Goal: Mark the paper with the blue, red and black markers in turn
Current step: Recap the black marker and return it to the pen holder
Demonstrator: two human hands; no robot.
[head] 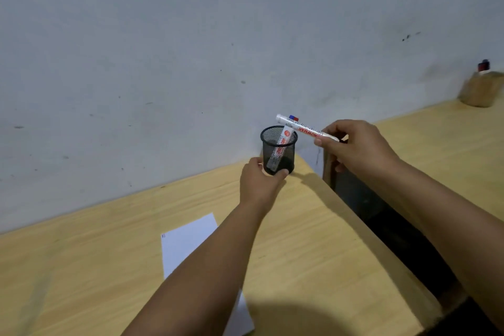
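One marker pinched in right hand fingers above mesh cup, left hand gripping cup base; colour unclear; likely next: carry to paper.

The black wire-mesh pen cup stands at the far right corner of the light wooden desk, behind the white paper sheet, one white-barrelled marker inside.

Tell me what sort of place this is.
Probably a plain study or office corner: a wooden desk set against a bare scuffed wall, with a mesh pen holder, a marker and a sheet of paper on the desk.
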